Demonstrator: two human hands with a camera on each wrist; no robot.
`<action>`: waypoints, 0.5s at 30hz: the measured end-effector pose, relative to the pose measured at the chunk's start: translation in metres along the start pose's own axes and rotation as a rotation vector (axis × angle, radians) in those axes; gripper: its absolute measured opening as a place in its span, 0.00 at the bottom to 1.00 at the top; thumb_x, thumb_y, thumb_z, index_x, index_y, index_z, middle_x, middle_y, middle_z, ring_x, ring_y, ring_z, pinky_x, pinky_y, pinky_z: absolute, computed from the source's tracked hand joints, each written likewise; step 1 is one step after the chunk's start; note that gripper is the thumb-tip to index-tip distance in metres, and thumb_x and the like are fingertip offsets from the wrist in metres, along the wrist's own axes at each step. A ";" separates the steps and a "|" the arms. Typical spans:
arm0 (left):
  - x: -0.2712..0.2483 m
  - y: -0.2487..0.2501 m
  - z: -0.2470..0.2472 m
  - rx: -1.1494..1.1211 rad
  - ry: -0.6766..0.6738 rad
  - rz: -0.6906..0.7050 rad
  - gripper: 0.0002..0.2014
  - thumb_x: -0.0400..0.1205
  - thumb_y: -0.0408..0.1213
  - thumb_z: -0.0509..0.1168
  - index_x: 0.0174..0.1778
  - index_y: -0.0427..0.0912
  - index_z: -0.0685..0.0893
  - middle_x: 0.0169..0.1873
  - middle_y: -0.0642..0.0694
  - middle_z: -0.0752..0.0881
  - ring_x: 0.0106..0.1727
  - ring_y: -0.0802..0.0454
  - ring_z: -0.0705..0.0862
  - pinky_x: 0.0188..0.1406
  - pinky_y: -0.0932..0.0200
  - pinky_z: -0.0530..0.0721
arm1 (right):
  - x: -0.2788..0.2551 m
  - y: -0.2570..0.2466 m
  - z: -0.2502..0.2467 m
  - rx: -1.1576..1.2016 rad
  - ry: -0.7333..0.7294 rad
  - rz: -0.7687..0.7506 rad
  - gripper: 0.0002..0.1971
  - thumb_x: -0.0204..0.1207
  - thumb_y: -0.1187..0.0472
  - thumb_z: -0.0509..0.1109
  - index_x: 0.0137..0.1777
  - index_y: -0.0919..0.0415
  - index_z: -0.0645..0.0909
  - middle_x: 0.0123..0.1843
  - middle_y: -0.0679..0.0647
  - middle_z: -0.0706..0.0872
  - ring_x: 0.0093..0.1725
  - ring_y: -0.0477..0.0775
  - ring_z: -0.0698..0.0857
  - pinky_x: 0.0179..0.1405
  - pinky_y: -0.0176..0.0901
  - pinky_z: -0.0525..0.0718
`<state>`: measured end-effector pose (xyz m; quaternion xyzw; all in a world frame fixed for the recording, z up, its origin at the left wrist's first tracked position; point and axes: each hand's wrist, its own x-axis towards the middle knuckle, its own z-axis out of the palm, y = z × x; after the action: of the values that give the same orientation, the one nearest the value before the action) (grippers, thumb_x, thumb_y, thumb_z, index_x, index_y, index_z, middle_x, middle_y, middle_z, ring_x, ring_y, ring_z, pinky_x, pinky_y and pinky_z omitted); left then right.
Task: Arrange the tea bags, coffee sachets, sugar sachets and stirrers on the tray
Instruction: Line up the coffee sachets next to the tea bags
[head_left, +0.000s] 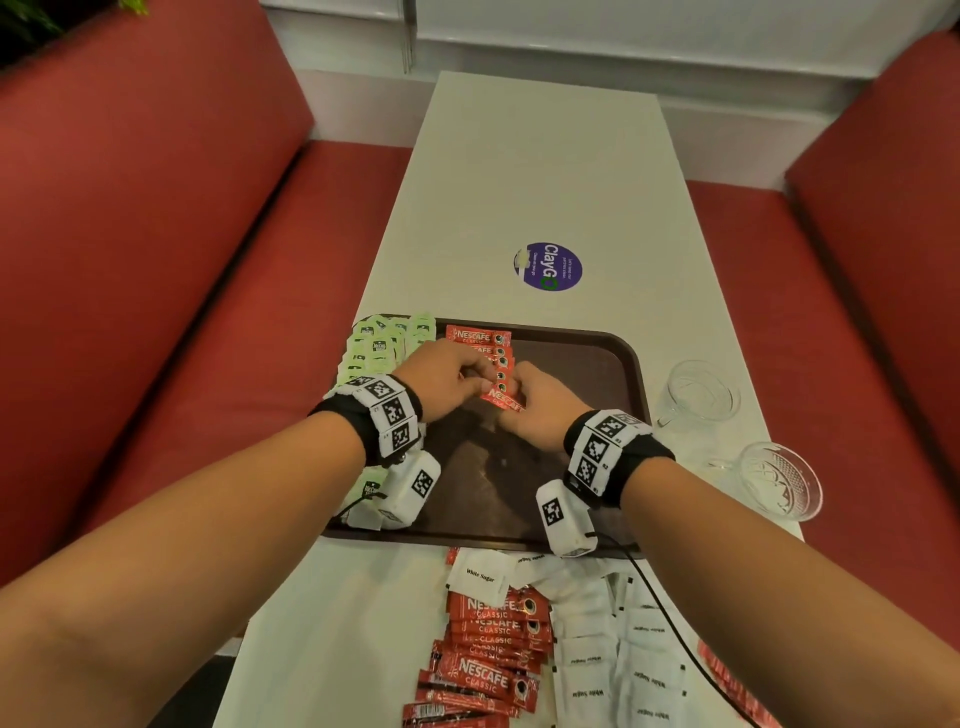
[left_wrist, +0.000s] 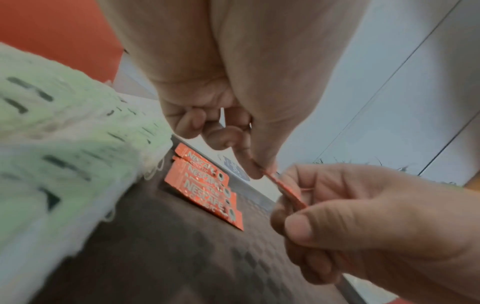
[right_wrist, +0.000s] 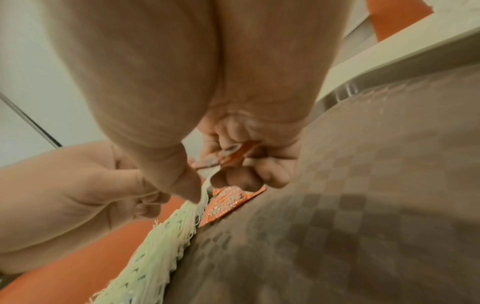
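A brown tray lies on the white table. Green tea bags line its left side, also seen in the left wrist view. Beside them runs a column of red coffee sachets. Just above the tray, near that column's end, both hands hold one red coffee sachet. My left hand pinches its far end. My right hand curls round the near end. More red coffee sachets and white sugar sachets lie in piles on the table in front of the tray.
Two glass cups stand on the table right of the tray. A purple round sticker lies beyond it. Red bench seats flank the narrow table on both sides. A black cable crosses the sugar pile.
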<state>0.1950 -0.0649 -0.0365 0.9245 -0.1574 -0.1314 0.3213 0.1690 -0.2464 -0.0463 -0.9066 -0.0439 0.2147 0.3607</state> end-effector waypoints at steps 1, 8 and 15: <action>-0.001 -0.002 -0.003 0.002 0.012 -0.005 0.06 0.81 0.39 0.72 0.53 0.51 0.90 0.47 0.55 0.88 0.49 0.58 0.84 0.57 0.58 0.82 | -0.001 0.002 -0.001 -0.019 0.008 -0.015 0.16 0.73 0.57 0.77 0.52 0.55 0.72 0.46 0.52 0.85 0.44 0.55 0.85 0.41 0.45 0.83; -0.011 -0.010 -0.018 0.081 -0.017 -0.003 0.04 0.81 0.39 0.72 0.50 0.50 0.90 0.43 0.54 0.89 0.46 0.58 0.84 0.52 0.61 0.80 | -0.001 0.003 0.001 -0.048 0.050 -0.045 0.03 0.79 0.58 0.74 0.50 0.53 0.85 0.48 0.49 0.89 0.46 0.51 0.88 0.54 0.49 0.87; -0.004 -0.011 -0.008 0.384 -0.082 -0.030 0.03 0.80 0.43 0.71 0.41 0.54 0.86 0.38 0.56 0.85 0.44 0.55 0.83 0.44 0.57 0.78 | 0.002 -0.004 0.005 -0.156 0.079 0.022 0.06 0.81 0.57 0.72 0.56 0.54 0.85 0.52 0.50 0.88 0.51 0.52 0.87 0.59 0.50 0.86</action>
<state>0.1962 -0.0508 -0.0365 0.9649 -0.1790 -0.1415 0.1304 0.1696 -0.2399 -0.0476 -0.9401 -0.0364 0.1785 0.2883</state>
